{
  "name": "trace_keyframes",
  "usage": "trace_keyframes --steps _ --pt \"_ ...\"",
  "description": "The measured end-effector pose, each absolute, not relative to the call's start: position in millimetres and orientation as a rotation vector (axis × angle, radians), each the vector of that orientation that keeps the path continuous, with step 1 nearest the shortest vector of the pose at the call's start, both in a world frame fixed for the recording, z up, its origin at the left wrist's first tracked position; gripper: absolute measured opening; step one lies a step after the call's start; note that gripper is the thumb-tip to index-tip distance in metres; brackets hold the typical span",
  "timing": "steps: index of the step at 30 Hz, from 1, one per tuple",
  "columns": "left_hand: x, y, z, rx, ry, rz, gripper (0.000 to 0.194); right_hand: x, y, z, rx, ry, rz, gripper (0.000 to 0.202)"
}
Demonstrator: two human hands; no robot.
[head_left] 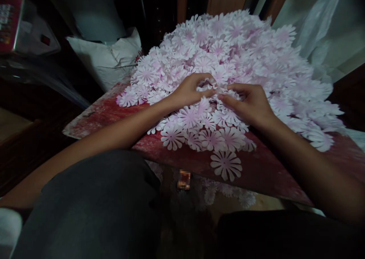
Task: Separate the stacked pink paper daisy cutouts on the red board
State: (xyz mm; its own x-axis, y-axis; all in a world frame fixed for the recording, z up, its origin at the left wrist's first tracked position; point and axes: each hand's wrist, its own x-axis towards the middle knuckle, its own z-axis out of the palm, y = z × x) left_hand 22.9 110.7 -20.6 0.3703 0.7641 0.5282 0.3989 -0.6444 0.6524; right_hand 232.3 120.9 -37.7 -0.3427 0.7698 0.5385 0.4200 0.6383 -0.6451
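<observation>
A large heap of white and pale purple flower cutouts (242, 57) covers much of a worn red tabletop (105, 116). At the near middle of the heap, my left hand (192, 90) has its thumb and fingers closed on a flower cutout. Close to its right, my right hand (249, 101) pinches at the same small bunch of petals between thumb and forefinger. Whether both hold one cutout or separate ones cannot be made out. A single flower cutout (226, 165) overhangs the table's near edge.
White sack (105, 57) stands beyond the table's left corner. A red and white box (25, 27) is at the far left. More cutouts (211, 192) lie below the table, between my knees. Translucent plastic (319, 27) hangs at the back right.
</observation>
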Motion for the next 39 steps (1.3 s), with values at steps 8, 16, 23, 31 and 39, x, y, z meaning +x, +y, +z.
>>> trace_keyframes --steps 8,16,23,31,39 --pt "23.2 112.3 -20.7 2.237 1.040 1.241 0.032 234.0 120.6 -33.6 -0.892 -1.836 0.473 0.018" --pt "24.6 108.2 -18.2 2.216 1.043 1.208 0.028 235.8 122.1 -33.5 -0.941 -1.730 0.408 0.031" --pt "24.0 110.5 -20.6 2.185 1.052 1.208 0.027 241.3 127.3 -38.9 -0.964 -1.693 0.403 0.030" --pt "23.1 111.0 -20.8 2.180 1.105 1.234 0.028 240.1 121.5 -31.4 -0.926 -1.781 0.337 0.041" --pt "23.1 110.1 -20.0 2.191 1.084 1.191 0.034 225.5 108.8 -23.1 -0.835 -1.948 0.325 0.020"
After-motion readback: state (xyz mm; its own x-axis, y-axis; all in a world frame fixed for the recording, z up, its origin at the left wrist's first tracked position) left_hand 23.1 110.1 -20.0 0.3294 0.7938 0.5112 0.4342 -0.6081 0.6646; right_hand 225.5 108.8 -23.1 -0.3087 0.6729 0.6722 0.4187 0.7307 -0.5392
